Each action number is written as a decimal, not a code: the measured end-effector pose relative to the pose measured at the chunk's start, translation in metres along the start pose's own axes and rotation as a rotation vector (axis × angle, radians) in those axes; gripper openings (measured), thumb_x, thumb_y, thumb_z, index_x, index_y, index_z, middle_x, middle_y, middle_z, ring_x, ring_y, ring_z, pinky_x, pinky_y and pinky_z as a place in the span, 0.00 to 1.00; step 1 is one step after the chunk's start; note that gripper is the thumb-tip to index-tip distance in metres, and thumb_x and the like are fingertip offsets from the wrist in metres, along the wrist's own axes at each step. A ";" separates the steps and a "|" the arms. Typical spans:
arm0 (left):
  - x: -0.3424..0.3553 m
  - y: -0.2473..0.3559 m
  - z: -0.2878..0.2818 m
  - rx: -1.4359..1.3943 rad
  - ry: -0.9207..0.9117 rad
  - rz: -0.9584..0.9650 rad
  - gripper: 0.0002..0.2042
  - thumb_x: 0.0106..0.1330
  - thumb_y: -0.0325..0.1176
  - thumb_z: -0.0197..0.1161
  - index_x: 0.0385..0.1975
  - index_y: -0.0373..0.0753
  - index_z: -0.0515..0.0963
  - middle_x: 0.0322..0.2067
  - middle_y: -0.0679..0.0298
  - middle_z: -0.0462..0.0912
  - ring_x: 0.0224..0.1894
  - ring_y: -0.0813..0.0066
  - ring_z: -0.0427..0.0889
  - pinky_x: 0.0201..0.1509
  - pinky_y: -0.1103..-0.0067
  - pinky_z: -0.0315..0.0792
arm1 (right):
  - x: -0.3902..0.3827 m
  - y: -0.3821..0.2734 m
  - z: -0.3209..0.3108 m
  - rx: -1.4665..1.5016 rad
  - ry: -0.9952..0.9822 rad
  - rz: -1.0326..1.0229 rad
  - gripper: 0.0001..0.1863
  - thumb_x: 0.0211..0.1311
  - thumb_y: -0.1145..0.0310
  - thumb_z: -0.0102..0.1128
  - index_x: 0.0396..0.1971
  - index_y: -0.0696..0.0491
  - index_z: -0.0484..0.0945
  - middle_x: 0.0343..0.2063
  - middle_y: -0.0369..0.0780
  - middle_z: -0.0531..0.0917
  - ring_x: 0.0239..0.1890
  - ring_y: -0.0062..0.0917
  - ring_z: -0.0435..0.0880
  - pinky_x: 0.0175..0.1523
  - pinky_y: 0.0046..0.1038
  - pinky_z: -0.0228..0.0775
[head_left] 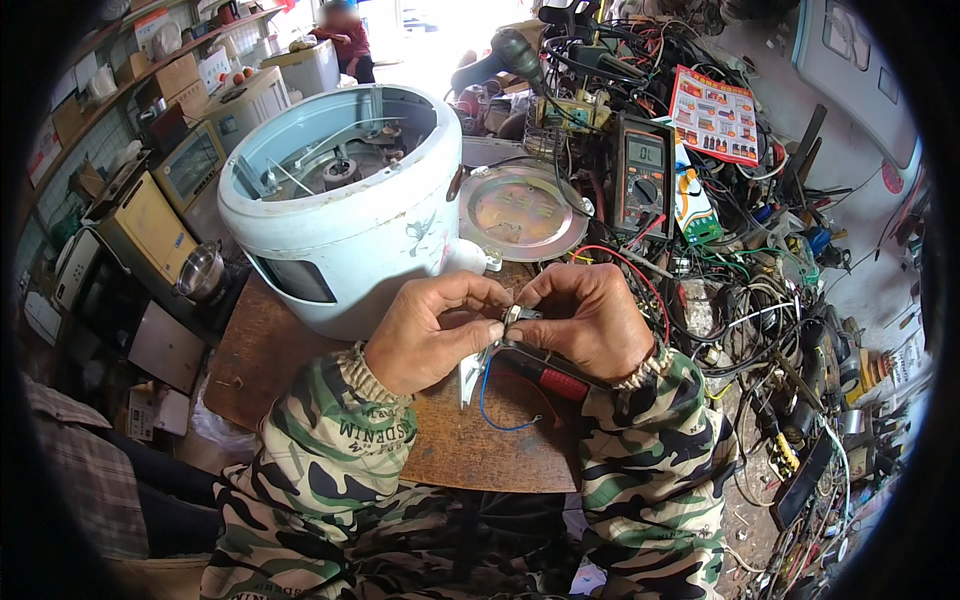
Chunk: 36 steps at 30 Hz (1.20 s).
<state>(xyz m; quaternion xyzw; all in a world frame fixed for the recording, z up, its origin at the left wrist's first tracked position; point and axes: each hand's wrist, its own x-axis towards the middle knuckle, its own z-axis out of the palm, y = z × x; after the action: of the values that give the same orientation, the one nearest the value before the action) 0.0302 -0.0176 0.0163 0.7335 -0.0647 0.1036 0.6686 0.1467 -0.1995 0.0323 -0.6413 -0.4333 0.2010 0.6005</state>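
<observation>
My left hand (428, 328) and my right hand (592, 318) meet above the wooden table, fingertips pinched on a small metal-and-dark electrical part (517, 314). Fingers cover much of it, so its exact kind is hard to make out. Just below the left fingertips hangs a white pointed piece (469, 378). A thin blue wire (486, 402) curves down to the tabletop nearby. Under my right hand lies a tool with a red and black handle (562, 382). Close beyond my left hand stands a white, round appliance housing (345, 225), open at the top with metal parts inside.
Behind my hands is a round metal plate (524, 212). A multimeter (645, 170) stands right of it, with red leads. Tangled cables and tools (770, 350) crowd the right side. The table (480, 460) ends near my lap. A person (345, 40) is far back; someone's plaid sleeve (85, 470) is at left.
</observation>
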 end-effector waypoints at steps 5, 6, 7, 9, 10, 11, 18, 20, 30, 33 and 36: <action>-0.001 0.002 0.001 0.014 -0.002 0.009 0.13 0.66 0.26 0.65 0.48 0.31 0.77 0.40 0.65 0.81 0.43 0.83 0.80 0.49 0.83 0.75 | 0.000 -0.004 -0.002 0.011 -0.043 0.061 0.07 0.52 0.81 0.72 0.31 0.60 0.82 0.27 0.35 0.85 0.30 0.12 0.81 0.33 0.19 0.74; -0.001 0.003 0.001 0.022 0.000 0.015 0.13 0.66 0.27 0.65 0.48 0.31 0.76 0.40 0.65 0.81 0.43 0.82 0.80 0.49 0.83 0.75 | 0.000 -0.006 -0.002 0.014 -0.049 0.058 0.07 0.52 0.81 0.72 0.31 0.60 0.82 0.27 0.35 0.85 0.30 0.12 0.81 0.33 0.19 0.73; -0.001 0.002 0.001 0.031 0.005 0.024 0.13 0.66 0.27 0.65 0.48 0.31 0.76 0.40 0.65 0.81 0.43 0.82 0.80 0.49 0.83 0.75 | -0.001 -0.007 -0.001 -0.036 -0.039 0.042 0.07 0.52 0.81 0.71 0.31 0.60 0.82 0.27 0.36 0.86 0.30 0.12 0.81 0.33 0.19 0.74; -0.001 -0.001 0.000 0.049 0.016 0.042 0.13 0.66 0.27 0.65 0.48 0.31 0.76 0.40 0.65 0.81 0.43 0.82 0.80 0.50 0.83 0.75 | -0.003 -0.008 0.000 -0.137 -0.020 0.009 0.07 0.52 0.81 0.71 0.31 0.61 0.82 0.27 0.36 0.86 0.31 0.14 0.82 0.34 0.20 0.74; -0.001 -0.003 -0.001 0.043 0.015 0.041 0.13 0.66 0.27 0.65 0.47 0.31 0.76 0.40 0.65 0.81 0.44 0.82 0.80 0.50 0.83 0.75 | -0.004 -0.009 0.001 -0.193 -0.015 -0.041 0.07 0.53 0.81 0.71 0.32 0.61 0.82 0.27 0.37 0.86 0.32 0.14 0.82 0.35 0.21 0.75; -0.001 -0.004 -0.001 0.037 0.014 0.039 0.12 0.66 0.27 0.65 0.47 0.31 0.76 0.40 0.66 0.81 0.44 0.82 0.80 0.50 0.83 0.75 | -0.004 -0.009 0.001 -0.249 -0.010 -0.091 0.07 0.53 0.81 0.71 0.33 0.62 0.82 0.28 0.37 0.86 0.33 0.15 0.82 0.36 0.22 0.75; -0.001 -0.004 -0.001 0.008 0.023 0.013 0.12 0.64 0.24 0.63 0.46 0.29 0.77 0.40 0.64 0.81 0.44 0.82 0.80 0.52 0.82 0.76 | -0.004 -0.013 0.000 -0.116 -0.040 0.014 0.11 0.54 0.81 0.70 0.38 0.62 0.83 0.31 0.40 0.87 0.36 0.15 0.82 0.41 0.23 0.77; 0.000 -0.004 0.002 -0.003 0.035 0.006 0.12 0.63 0.23 0.64 0.46 0.29 0.77 0.40 0.65 0.81 0.43 0.82 0.80 0.51 0.82 0.76 | -0.004 -0.014 -0.003 -0.096 -0.054 0.022 0.10 0.55 0.81 0.69 0.39 0.63 0.83 0.32 0.39 0.87 0.36 0.15 0.82 0.42 0.22 0.77; 0.002 -0.011 0.007 -0.039 0.099 -0.011 0.12 0.61 0.25 0.67 0.42 0.28 0.79 0.37 0.65 0.82 0.39 0.84 0.80 0.43 0.85 0.75 | -0.008 -0.015 -0.007 0.023 -0.056 0.088 0.10 0.59 0.80 0.67 0.41 0.64 0.82 0.34 0.36 0.86 0.36 0.13 0.81 0.41 0.18 0.75; 0.001 -0.012 0.000 -0.093 0.030 -0.076 0.13 0.60 0.27 0.68 0.43 0.28 0.80 0.36 0.65 0.82 0.36 0.84 0.80 0.39 0.84 0.74 | -0.007 -0.012 -0.006 0.019 -0.083 0.056 0.09 0.59 0.81 0.67 0.40 0.63 0.81 0.35 0.36 0.86 0.37 0.13 0.81 0.41 0.18 0.75; 0.005 -0.013 0.001 0.020 -0.049 -0.014 0.11 0.61 0.27 0.68 0.41 0.29 0.81 0.38 0.65 0.80 0.36 0.82 0.79 0.42 0.83 0.73 | -0.014 -0.011 -0.011 0.010 -0.080 0.092 0.09 0.59 0.81 0.67 0.40 0.63 0.81 0.35 0.36 0.86 0.37 0.13 0.81 0.42 0.18 0.75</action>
<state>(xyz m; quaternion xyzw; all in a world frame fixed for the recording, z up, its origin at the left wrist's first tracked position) 0.0377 -0.0170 0.0052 0.7430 -0.0748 0.0815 0.6601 0.1445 -0.2186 0.0412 -0.6490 -0.4258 0.2561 0.5761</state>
